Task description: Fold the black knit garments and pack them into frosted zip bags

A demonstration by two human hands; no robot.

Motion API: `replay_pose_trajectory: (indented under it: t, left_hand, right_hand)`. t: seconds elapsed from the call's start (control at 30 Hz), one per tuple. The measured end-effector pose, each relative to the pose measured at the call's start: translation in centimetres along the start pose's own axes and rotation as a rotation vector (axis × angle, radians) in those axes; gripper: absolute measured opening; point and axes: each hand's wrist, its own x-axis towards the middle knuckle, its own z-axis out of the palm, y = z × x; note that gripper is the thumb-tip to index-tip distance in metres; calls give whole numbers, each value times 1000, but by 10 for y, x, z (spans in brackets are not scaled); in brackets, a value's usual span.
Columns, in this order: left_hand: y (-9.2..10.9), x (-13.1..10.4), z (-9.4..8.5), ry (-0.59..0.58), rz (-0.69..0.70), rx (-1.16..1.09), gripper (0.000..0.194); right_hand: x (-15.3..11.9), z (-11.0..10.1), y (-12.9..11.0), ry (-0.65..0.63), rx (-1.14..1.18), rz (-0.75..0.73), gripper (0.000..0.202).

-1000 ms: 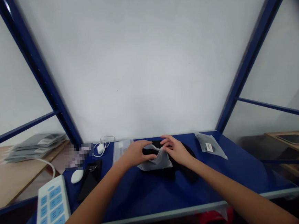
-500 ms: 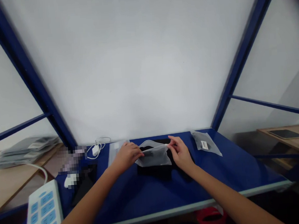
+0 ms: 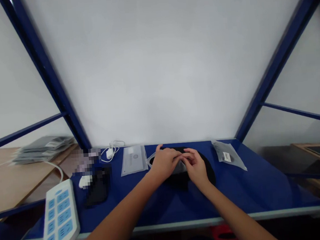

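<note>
A frosted plastic zipper bag [image 3: 180, 167] lies over a black item [image 3: 209, 169] on the blue table, mostly hidden behind my hands. My left hand [image 3: 165, 163] has its fingers closed at the bag's top edge, touching my right fingertips. Pinched on the same edge is my right hand [image 3: 196, 166]. The bag's left end shows beyond my left hand. Just left of it lies a flat clear bag [image 3: 133, 159] with a printed white sheet. A frosted bag with a white label [image 3: 229, 154] rests to the right.
A power strip [image 3: 59, 216] is at the front left corner. Behind it are a white mouse [image 3: 85, 181], a dark pad [image 3: 99, 187] and a white charger with cable [image 3: 109, 152]. Stacked grey bags [image 3: 43, 148] lie on a wooden surface at the left. Blue posts [image 3: 43, 70] frame the table.
My left hand has moved along the bag's top edge to meet my right hand. The bag's mouth, gaping before, is now mostly covered by my hands. The view has shifted slightly.
</note>
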Motion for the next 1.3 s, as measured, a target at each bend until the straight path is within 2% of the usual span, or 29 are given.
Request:
replay_pose_trajectory:
  t: [0.2, 0.37, 0.6, 0.77, 0.93, 1.03, 1.13, 1.2, 1.23, 1.3]
  left_hand:
    - [-5, 3, 8, -7, 19, 22, 22]
    - [-11, -2, 4, -30, 65, 164, 24]
    - [-46, -11, -19, -67, 16, 211, 22]
    - [-69, -20, -37, -139, -45, 244, 23]
    - [-85, -26, -50, -122, -155, 259, 21]
    - [-82, -33, -35, -86, -169, 130, 21]
    - [-76, -47, 4, -38, -160, -8, 40]
    - [-73, -59, 35, -71, -159, -54, 49]
    - [-72, -65, 48, -124, -149, -64, 52]
    - [-71, -76, 65, -256, -111, -49, 51]
  right_hand:
    - [-2, -6, -1, -26, -91, 6, 27]
    - [1, -13, 9, 69, -59, 51, 23]
    - [15, -30, 12, 182, 53, 76, 30]
    - [24, -41, 16, 177, 76, 82, 36]
    - [24, -57, 14, 192, -28, 52, 35]
    - [19, -66, 10, 72, -225, -4, 39]
    - [13, -74, 7, -102, -444, -86, 41]
    - [10, -82, 9, -186, -523, -104, 33]
    - [9, -87, 12, -175, -548, -93, 29]
    - [9, -103, 23, -23, -608, -18, 32]
